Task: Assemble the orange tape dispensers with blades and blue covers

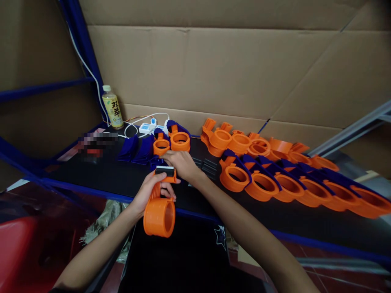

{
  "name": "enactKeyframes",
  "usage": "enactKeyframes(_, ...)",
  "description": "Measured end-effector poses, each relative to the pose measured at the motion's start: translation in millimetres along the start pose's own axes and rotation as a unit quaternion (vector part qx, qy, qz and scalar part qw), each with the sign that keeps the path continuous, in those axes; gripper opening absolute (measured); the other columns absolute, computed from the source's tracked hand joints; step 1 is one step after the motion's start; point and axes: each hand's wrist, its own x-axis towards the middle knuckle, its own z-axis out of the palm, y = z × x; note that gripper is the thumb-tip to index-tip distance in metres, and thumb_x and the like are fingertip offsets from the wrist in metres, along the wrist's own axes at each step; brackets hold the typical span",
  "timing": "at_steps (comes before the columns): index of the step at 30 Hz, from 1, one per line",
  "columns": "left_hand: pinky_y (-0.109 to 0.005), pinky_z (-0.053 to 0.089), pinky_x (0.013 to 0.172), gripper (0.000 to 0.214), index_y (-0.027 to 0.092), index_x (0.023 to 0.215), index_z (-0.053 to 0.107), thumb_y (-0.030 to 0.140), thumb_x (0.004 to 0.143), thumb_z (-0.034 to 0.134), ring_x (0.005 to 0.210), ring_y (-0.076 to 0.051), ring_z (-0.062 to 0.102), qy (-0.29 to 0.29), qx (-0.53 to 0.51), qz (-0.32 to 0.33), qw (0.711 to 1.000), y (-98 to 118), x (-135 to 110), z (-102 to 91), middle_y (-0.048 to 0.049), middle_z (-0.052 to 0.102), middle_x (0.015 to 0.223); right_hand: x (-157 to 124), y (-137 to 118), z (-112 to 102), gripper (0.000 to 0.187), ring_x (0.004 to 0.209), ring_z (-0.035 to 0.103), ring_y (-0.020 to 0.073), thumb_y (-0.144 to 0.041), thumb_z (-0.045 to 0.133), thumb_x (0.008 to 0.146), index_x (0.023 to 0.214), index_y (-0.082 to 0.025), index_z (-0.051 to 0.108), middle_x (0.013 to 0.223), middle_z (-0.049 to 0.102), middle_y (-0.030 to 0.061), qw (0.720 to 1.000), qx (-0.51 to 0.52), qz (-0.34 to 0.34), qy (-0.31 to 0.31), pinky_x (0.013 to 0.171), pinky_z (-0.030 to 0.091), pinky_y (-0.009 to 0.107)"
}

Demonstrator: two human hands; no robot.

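My left hand [154,189] is closed around the handle of an orange tape dispenser [159,217], its round ring hanging toward me. At the dispenser's top sits a black blade holder [165,171] with a pale serrated edge, and my left thumb presses on it. Just beyond, my right hand [181,165] reaches across with its fingers drawn together and pointing down at small dark blue parts [155,162]. Whatever lies between those fingertips is hidden. Behind that hand stand two orange dispensers with blue covers [180,141].
Several blue covers [143,149] lie to the left. Black strips [209,167] rest right of my hand. Rows of orange dispensers [261,185] fill the right side of the black table [122,179]. Behind are a drink bottle [113,108], a white power strip [148,127] and cables.
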Motion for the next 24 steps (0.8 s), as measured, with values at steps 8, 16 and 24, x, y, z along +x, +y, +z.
enactKeyframes(8, -0.031, 0.059, 0.062, 0.034, 0.008, 0.102, 0.062, 0.038, 0.084, 0.064, 0.057, -0.018, 0.069, 0.03, -0.044, 0.007, 0.999, 0, -1, 2.0, -0.008, 0.072, 0.07, -26, -7, -16, 0.026, 0.07, 0.06, 0.0125, -0.019, 0.059, 0.089, 0.11, -0.021, 0.074, 0.09, 0.071, 0.0024, 0.977, 0.084, 0.063, 0.187, 0.069, 0.047, 0.025)
enactKeyframes(16, -0.036, 0.062, 0.068, 0.033, 0.013, 0.107, 0.057, 0.037, 0.086, 0.065, 0.057, -0.02, 0.072, 0.065, -0.055, 0.028, 0.996, -6, 5, -3.0, -0.0111, 0.077, 0.083, -67, -26, -3, 0.03, 0.063, 0.055, 0.0091, -0.033, 0.064, 0.09, 0.116, -0.02, 0.073, 0.084, 0.056, 0.0003, 0.891, 0.404, 0.101, 0.181, 0.053, 0.055, 0.021)
enactKeyframes(24, -0.035, 0.062, 0.065, 0.022, 0.014, 0.091, 0.056, 0.034, 0.085, 0.065, 0.061, -0.022, 0.073, 0.047, -0.05, 0.01, 0.998, -4, 4, -1.7, -0.0104, 0.074, 0.074, -79, -22, -6, 0.044, 0.076, 0.065, 0.0095, -0.03, 0.073, 0.084, 0.127, -0.023, 0.067, 0.113, 0.062, 0.0059, 0.849, 0.515, 0.078, 0.087, 0.065, 0.063, 0.025)
